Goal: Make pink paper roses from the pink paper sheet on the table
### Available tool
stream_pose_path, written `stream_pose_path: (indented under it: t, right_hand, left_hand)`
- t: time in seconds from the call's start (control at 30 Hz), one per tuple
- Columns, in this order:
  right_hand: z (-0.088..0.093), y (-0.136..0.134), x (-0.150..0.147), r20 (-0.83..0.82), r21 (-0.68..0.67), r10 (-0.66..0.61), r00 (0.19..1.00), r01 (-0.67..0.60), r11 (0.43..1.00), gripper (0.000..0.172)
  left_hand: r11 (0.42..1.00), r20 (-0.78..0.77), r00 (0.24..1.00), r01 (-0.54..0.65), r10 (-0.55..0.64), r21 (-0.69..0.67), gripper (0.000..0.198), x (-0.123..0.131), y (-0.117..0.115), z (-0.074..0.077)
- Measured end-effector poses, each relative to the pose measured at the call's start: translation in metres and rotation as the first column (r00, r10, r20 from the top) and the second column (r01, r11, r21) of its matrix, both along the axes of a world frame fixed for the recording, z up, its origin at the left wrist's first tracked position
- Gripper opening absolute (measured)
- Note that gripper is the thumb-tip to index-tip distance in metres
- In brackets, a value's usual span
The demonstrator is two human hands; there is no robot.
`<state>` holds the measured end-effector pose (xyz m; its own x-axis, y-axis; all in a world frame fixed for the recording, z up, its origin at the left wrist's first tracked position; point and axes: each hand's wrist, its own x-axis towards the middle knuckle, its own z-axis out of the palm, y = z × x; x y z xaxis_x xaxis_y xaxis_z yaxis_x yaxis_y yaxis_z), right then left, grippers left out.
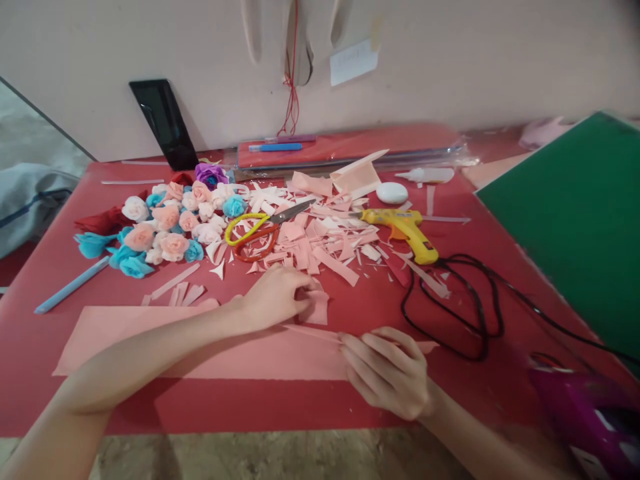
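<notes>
My left hand (277, 297) is closed, its fingers curled at a small piece of pink crepe paper (319, 309). Lower and to the right, my right hand (387, 373) pinches a narrow pink paper strip (315, 333), whose tip pokes out past the fingers. Under both hands lies a long pink paper sheet (250, 357), partly covered by my left forearm. Just beyond the left hand are scissors (273, 227) with one yellow and one red handle, resting on a heap of pink and white paper scraps (310, 243).
Pink, white and blue paper flowers (173, 245) cluster at the left. A yellow glue gun (410, 230) with a looping black cord (480, 320) lies right of the scraps. A phone (167, 127) leans on the wall; a green board (575, 233) covers the right side.
</notes>
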<state>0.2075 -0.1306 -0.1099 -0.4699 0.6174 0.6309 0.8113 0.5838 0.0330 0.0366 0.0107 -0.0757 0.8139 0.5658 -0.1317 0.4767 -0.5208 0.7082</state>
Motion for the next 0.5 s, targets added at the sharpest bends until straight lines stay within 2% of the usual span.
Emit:
stream_pose_path:
  t: [0.1, 0.2, 0.33, 0.5]
  right_hand:
    - [-0.0003, 0.0010, -0.0001, -0.009, -0.008, 0.003, 1.000, -0.003, 1.000, 0.021]
    - [0.0000, 0.0023, -0.0006, -0.020, -0.006, 0.002, 1.000, -0.002, 1.000, 0.020]
    - [0.0001, 0.0038, -0.0008, -0.025, -0.009, 0.005, 1.000, -0.005, 1.000, 0.018]
    - [-0.0016, 0.0035, -0.0015, -0.058, -0.001, -0.005, 0.998, 0.004, 1.000, 0.018]
  left_hand:
    - [0.998, 0.022, 0.999, 0.041, -0.042, 0.055, 0.022, -0.0004, 0.0003, -0.0044]
    - [0.993, 0.007, 0.999, 0.042, -0.043, 0.112, 0.015, -0.0007, 0.0001, -0.0069]
    - [0.987, -0.027, 0.999, 0.048, -0.045, 0.155, 0.010, -0.0011, -0.0006, -0.0050]
    - [0.975, -0.059, 0.998, 0.037, -0.024, 0.219, 0.014, -0.0009, -0.0012, -0.0013]
